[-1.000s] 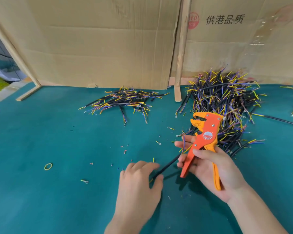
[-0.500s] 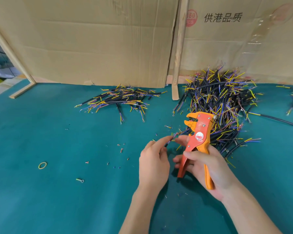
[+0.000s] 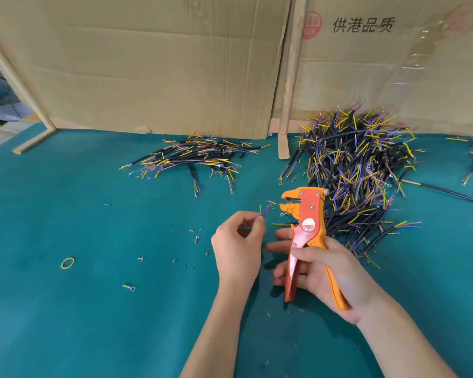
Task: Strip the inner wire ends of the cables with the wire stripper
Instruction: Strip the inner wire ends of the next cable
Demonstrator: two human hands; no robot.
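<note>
Wire stripper sits gripped in our right hand; our left hand pinches a cable's wire ends.

Bright, even light, with soft shadows under the hands on the table. Glare streaks the tape on the cardboard at upper right. Wide-angle bending curves the edges; focus is mostly sharp.

Left hand pinches cable; right hand grips wire stripper.
</note>
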